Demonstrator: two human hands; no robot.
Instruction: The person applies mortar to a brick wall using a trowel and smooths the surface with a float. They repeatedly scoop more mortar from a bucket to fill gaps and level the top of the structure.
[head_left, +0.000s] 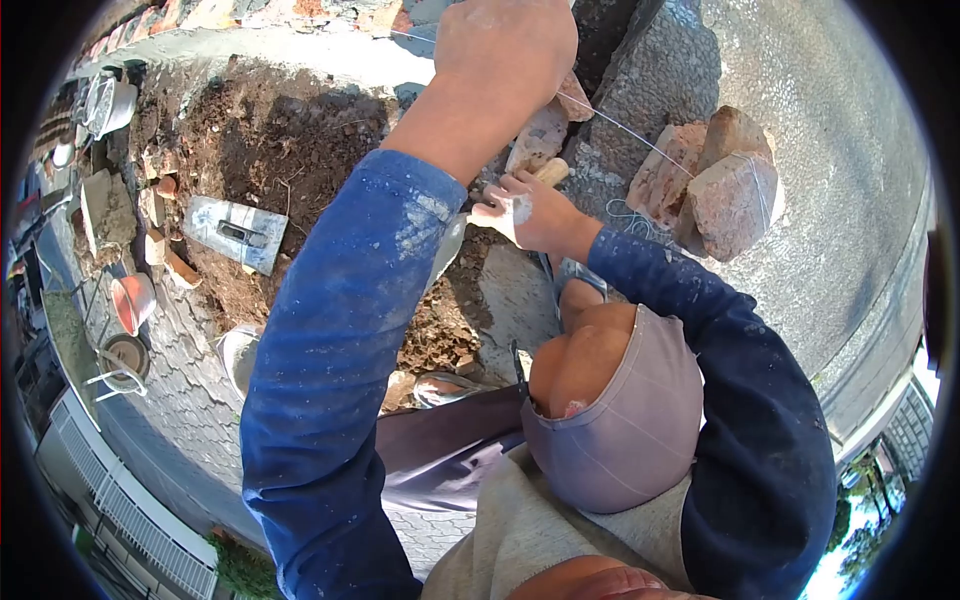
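My left hand [510, 45] is closed in a fist at the top, over the wall line. A thin white string [630, 130] runs behind or through it; whatever its fingers hold is hidden. Lower and to the right, my right hand [535, 215] is closed round a trowel [552, 172], with the wooden handle sticking out above and part of the pale blade [450, 247] showing beside my left sleeve. The string stretches right to a group of rough stone blocks [735, 205], where it is wrapped round one block. A loose coil of string [628, 218] lies by them.
A steel float [238, 234] rests on the dug soil [250, 150] at left. Broken bricks [165, 240], a bucket [238, 355] and a wheelbarrow [125, 355] stand farther left. Large grey slabs [660, 80] lie upper right, beside paving [840, 130]. My bent knee [590, 360] is below my right hand.
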